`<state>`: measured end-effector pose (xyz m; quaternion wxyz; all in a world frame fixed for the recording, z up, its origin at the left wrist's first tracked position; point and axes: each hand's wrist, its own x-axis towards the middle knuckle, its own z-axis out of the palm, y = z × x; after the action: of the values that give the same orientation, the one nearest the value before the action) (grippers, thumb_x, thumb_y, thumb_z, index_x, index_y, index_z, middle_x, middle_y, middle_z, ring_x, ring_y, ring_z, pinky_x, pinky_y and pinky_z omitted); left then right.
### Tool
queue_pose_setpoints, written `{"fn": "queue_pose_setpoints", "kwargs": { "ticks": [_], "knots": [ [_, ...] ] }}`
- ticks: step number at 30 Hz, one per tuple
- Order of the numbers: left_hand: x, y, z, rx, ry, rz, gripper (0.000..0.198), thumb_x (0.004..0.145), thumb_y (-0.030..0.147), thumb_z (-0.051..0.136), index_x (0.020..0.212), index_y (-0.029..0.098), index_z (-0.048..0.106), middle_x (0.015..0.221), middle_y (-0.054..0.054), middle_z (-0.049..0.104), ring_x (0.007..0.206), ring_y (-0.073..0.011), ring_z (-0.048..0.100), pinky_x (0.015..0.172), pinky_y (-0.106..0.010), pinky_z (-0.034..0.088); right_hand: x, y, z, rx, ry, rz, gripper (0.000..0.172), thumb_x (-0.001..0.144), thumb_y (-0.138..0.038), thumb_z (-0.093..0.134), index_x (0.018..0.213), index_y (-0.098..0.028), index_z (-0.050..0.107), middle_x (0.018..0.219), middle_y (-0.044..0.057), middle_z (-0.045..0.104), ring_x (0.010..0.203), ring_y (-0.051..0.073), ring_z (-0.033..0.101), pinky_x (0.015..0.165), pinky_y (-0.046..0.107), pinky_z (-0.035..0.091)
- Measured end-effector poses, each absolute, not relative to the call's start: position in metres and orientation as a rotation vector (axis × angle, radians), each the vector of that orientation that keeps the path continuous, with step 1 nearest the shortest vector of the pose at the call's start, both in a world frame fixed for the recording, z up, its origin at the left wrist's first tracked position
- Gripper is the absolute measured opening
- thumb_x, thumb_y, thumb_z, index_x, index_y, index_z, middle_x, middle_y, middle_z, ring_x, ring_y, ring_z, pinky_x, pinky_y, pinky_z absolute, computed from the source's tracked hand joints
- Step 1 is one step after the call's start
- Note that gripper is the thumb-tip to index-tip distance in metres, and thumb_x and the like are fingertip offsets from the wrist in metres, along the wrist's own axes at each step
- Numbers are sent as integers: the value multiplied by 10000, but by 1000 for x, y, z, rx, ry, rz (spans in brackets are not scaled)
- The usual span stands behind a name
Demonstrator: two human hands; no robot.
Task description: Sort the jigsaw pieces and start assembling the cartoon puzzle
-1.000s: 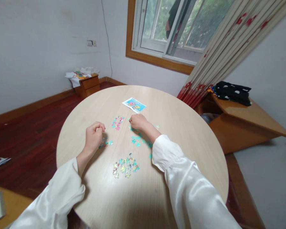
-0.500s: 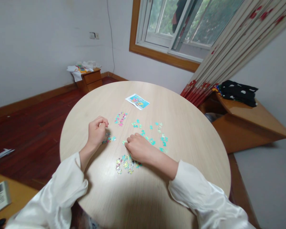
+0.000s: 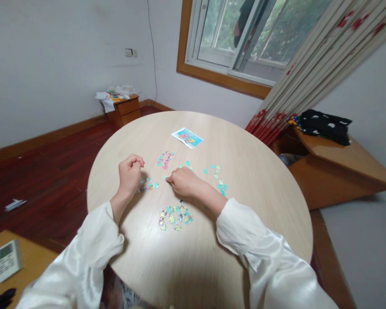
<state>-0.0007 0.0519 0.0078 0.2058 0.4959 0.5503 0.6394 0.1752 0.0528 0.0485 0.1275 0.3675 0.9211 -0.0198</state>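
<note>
One puzzle piece (image 3: 164, 178) between hands (image 3: 130, 171) (image 3: 184, 182), at right fingertips (image 3: 169, 179).

You are wearing the one camera on your head, and it is looking forward and down from above the near side of the round desk (image 3: 260, 214). It is sitting close enough that your sleeves (image 3: 270, 257) are entering from the bottom of the frame, while the puzzle pieces (image 3: 171, 219) are lying farther out, around the middle. Beyond the far rim, the wide view is reaching the window (image 3: 266, 38); it is also catching the curtain (image 3: 312, 64) at right and the floor (image 3: 51, 180) at left.
</note>
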Motion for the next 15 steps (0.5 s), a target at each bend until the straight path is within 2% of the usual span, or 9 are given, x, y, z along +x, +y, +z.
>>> {"fn": "queue_pose_setpoints", "kwargs": {
  "ticks": [8, 11, 15],
  "knots": [
    [2, 52, 6, 1396, 1547, 1740, 175, 555, 108, 414, 417, 206, 457, 526, 8, 511, 585, -150, 499, 618, -268, 393, 155, 68, 50, 947, 2813, -148, 320, 901, -137, 418, 1000, -142, 722, 1012, 144, 722, 905, 205, 645, 705, 290, 364],
    [3, 52, 7, 1407, 1533, 1737, 175, 554, 110, 416, 412, 205, 457, 525, 7, 510, 583, -150, 499, 620, -270, 391, 154, 69, 53, 935, 2867, -197, 320, 876, -109, 426, 992, -143, 723, 1024, 134, 718, 921, 189, 628, 763, 284, 375],
    [2, 52, 6, 1411, 1529, 1738, 165, 550, 122, 420, 413, 205, 459, 526, 6, 510, 586, -152, 498, 632, -275, 389, 168, 78, 59, 989, 2932, -282, 364, 861, -77, 411, 1080, -125, 698, 1105, 132, 697, 983, 179, 614, 866, 283, 388]
  ]
}}
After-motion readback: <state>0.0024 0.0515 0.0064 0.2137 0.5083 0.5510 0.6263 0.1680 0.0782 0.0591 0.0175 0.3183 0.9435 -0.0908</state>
